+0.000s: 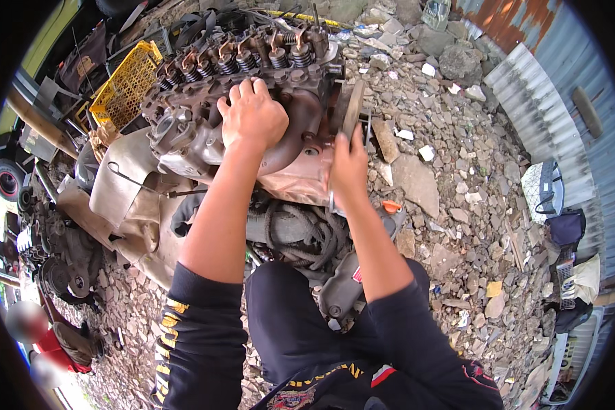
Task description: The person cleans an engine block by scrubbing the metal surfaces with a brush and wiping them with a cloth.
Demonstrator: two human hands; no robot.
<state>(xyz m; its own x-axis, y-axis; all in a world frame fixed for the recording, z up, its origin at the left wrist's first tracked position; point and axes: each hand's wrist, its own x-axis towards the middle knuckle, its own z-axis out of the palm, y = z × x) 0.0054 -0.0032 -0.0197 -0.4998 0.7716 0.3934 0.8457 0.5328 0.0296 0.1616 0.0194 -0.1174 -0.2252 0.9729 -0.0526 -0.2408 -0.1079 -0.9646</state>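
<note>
An engine block with its cylinder head [287, 77] lies before me, its valve springs [246, 60] and rocker arms uncovered. My left hand [253, 118] presses on the manifold [300, 120] at the near side, fingers curled over its upper edge. At the engine's right end, my right hand [349, 161] is closed around the lower part of a wooden piece [354, 105], which points up and away. That hand is slightly blurred. Below it is the reddish side of the block [297, 177]. What lies under my right palm is hidden.
A coiled thick rope or hose [307, 233] and a dark metal cover [341, 292] lie by my knees. Tan sheeting [128, 179] and a yellow crate [125, 82] are leftward. Stone rubble spreads right to corrugated sheets [538, 113]. A person in red [56, 348] is lower left.
</note>
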